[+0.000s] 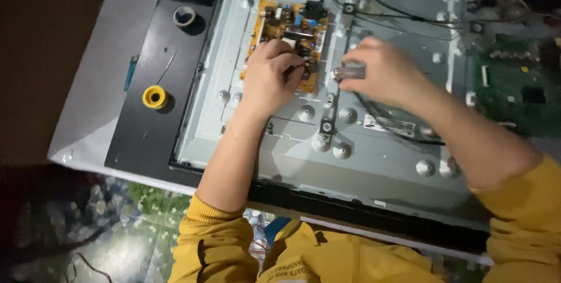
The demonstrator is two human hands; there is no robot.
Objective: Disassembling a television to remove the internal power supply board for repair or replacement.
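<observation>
Your left hand (270,72) rests on the orange-yellow circuit board (286,28) mounted at the upper left of the grey metal back panel (374,148) of a flat screen lying face down on the bench (87,113). The fingers of that hand are curled closed over the board's lower right corner, pinching what looks like a thin dark tool or lead (too small and blurred to name). Just beside it, your right hand (380,72) grips a small grey, blocky object (350,72), the fingers wrapped around it, its end pointing toward the left hand. The two hands are near each other but apart, above the middle of the panel.

Black cables (397,11) run across the panel's upper part and loop down under your right wrist. A green circuit board (514,84) sits at the panel's right edge. The screen's black frame (146,119) borders the panel on the left; on it lie a yellow spool (155,96), a thin wire trailing from it, and a roll of dark tape (184,16) farther up. A small blue-green tool (130,72) lies on the pale bench surface just left of the frame. Both yellow sleeves (216,242) are pushed up the forearms.
</observation>
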